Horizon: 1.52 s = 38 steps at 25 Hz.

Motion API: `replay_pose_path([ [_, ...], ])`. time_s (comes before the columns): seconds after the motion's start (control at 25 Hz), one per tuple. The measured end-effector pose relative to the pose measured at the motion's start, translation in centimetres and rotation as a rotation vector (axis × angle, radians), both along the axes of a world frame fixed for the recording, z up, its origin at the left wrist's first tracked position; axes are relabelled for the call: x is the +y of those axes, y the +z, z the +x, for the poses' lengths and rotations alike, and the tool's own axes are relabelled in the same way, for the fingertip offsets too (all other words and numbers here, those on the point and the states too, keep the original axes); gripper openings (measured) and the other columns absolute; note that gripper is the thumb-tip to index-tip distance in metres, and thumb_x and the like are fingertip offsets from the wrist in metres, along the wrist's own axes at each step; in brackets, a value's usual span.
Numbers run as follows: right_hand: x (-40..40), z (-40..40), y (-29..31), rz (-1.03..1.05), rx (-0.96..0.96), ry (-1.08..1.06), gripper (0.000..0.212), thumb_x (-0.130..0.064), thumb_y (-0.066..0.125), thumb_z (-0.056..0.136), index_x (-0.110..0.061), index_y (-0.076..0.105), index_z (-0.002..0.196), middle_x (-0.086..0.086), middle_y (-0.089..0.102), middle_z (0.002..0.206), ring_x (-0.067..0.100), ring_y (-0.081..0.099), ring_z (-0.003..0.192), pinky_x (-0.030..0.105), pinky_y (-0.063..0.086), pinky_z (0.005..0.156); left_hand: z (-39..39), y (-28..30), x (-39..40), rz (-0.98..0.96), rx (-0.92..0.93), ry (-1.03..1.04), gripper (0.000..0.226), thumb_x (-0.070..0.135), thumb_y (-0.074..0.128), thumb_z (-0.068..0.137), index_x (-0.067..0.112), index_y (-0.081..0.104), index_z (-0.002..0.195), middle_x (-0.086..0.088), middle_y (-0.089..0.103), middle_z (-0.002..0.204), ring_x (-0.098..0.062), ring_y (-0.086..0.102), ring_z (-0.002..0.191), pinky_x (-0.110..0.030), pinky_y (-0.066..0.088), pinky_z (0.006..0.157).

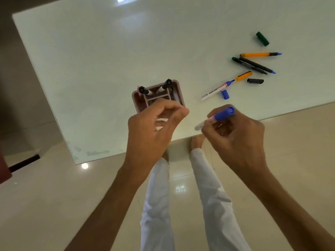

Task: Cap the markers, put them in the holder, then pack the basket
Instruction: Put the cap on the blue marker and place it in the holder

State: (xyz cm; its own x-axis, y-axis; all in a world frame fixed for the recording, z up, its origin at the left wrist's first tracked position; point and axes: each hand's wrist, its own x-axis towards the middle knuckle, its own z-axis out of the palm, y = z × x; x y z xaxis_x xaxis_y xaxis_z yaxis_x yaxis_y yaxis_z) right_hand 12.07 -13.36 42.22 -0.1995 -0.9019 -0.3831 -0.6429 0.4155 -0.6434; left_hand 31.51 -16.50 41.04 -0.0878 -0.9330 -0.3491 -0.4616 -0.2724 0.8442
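Observation:
A pink holder (136, 102) stands on the white table with two black-capped markers (145, 91) upright in it. My left hand (154, 127) hovers over the holder's near side, fingers curled with nothing visibly in them. My right hand (235, 134) grips a white marker with a blue cap on it (223, 113), just right of the holder. Further right lie an uncapped white marker with a blue tip (216, 90), a loose blue cap (225, 94), an orange cap (244, 76), a black cap (255, 81), an orange marker (259, 54), two dark markers (253, 65) and a green cap (262, 38).
The table's near edge (181, 138) runs diagonally just under my hands; its left edge (41, 84) slants down the frame. Below are the glossy tiled floor and legs in white trousers (159, 205). No basket is in view.

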Motion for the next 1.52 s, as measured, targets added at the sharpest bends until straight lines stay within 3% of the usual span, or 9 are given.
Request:
replay_pose_path([
  [0.12, -0.1, -1.8, 0.4, 0.059, -0.055, -0.255, 0.021, -0.035, 0.079, 0.091, -0.022, 0.067, 0.102, -0.005, 0.074, 0.081, 0.013, 0.076, 0.07, 0.039, 0.067, 0.076, -0.3, -3.8, -0.6, -0.023, -0.555, -0.54, 0.044, 0.051, 0.064, 0.099, 0.037, 0.059, 0.141, 0.014, 0.068, 0.124, -0.008, 0.065, 0.108, -0.025, 0.054, 0.08],
  [0.24, -0.3, -2.6, 0.7, 0.081, -0.047, -0.28, 0.021, -0.039, 0.079, 0.092, -0.026, 0.068, 0.103, -0.006, 0.075, 0.081, 0.01, 0.076, 0.069, 0.041, 0.068, 0.074, -1.3, -6.7, -0.2, -0.026, -0.696, -0.702, 0.043, 0.039, 0.055, 0.107, 0.033, 0.052, 0.15, 0.004, 0.068, 0.128, -0.019, 0.07, 0.108, -0.04, 0.062, 0.076],
  [0.44, -0.5, -2.2, 0.6, 0.074, -0.09, -0.265, 0.012, -0.048, 0.069, 0.094, -0.039, 0.066, 0.101, -0.004, 0.077, 0.081, 0.015, 0.076, 0.069, 0.043, 0.067, 0.074, -1.4, -7.6, -1.4, -0.432, -0.661, -0.406, 0.024, 0.027, 0.068, 0.1, 0.017, 0.075, 0.121, -0.002, 0.077, 0.086, -0.024, 0.074, 0.066, -0.036, 0.059, 0.046],
  [0.56, -0.8, -1.5, 0.0, 0.037, -0.107, -0.23, 0.009, -0.043, 0.064, 0.101, -0.037, 0.067, 0.107, -0.006, 0.078, 0.084, 0.011, 0.077, 0.071, 0.041, 0.067, 0.076, -1.2, -6.3, -4.5, -0.402, -0.657, -0.362, 0.033, 0.039, 0.054, 0.104, 0.021, 0.073, 0.123, -0.001, 0.077, 0.088, -0.024, 0.073, 0.072, -0.038, 0.06, 0.058],
  [0.72, -1.7, -0.2, -0.8, -0.026, -0.052, -0.082, 0.021, -0.035, 0.066, 0.103, -0.02, 0.065, 0.116, -0.004, 0.076, 0.088, 0.009, 0.076, 0.07, 0.01, 0.058, 0.074, -0.5, -4.7, -8.3, -0.354, -0.649, -0.337, 0.028, 0.039, 0.068, 0.1, 0.024, 0.076, 0.122, -0.001, 0.07, 0.11, -0.02, 0.068, 0.099, -0.031, 0.052, 0.069],
  [0.88, -3.2, 1.1, -2.1, -0.046, -0.054, 0.016, 0.026, -0.035, 0.067, 0.103, -0.015, 0.067, 0.119, -0.011, 0.068, 0.091, 0.001, 0.068, 0.069, 0.002, 0.051, 0.068, -0.1, -5.2, -10.5, -0.144, -0.619, -0.422, 0.032, 0.042, 0.06, 0.105, 0.022, 0.071, 0.127, -0.004, 0.072, 0.121, -0.023, 0.066, 0.111, -0.038, 0.055, 0.094],
  [1.0, -4.5, 1.8, -3.2, -0.008, -0.056, 0.068, 0.026, -0.031, 0.066, 0.105, -0.014, 0.067, 0.124, -0.011, 0.064, 0.09, 0.005, 0.063, 0.067, 0.011, 0.051, 0.073, -0.1, -5.3, -11.1, -0.007, -0.522, -0.358, 0.031, 0.045, 0.062, 0.103, 0.023, 0.073, 0.123, -0.003, 0.081, 0.104, -0.023, 0.076, 0.093, -0.04, 0.06, 0.096],
  [1.12, -5.5, 1.9, -3.9, 0.071, -0.06, 0.11, 0.028, -0.031, 0.065, 0.105, -0.013, 0.065, 0.127, -0.008, 0.063, 0.092, 0.014, 0.068, 0.074, 0.026, 0.056, 0.083, -0.2, -4.9, -11.3, -0.008, -0.525, -0.34, 0.034, 0.05, 0.065, 0.1, 0.027, 0.073, 0.124, 0.0, 0.082, 0.106, -0.02, 0.076, 0.095, -0.038, 0.059, 0.096],
  [1.52, -7.0, 3.8, -5.6, 0.047, -0.105, 0.14, 0.036, -0.013, 0.059, 0.107, -0.013, 0.055, 0.143, 0.006, 0.076, 0.118, 0.022, 0.073, 0.098, 0.032, 0.059, 0.084, 0.2, -5.1, -11.0, 0.009, -0.434, -0.264, 0.032, 0.054, 0.068, 0.096, 0.031, 0.077, 0.115, 0.004, 0.082, 0.1, -0.015, 0.077, 0.094, -0.036, 0.059, 0.093],
])
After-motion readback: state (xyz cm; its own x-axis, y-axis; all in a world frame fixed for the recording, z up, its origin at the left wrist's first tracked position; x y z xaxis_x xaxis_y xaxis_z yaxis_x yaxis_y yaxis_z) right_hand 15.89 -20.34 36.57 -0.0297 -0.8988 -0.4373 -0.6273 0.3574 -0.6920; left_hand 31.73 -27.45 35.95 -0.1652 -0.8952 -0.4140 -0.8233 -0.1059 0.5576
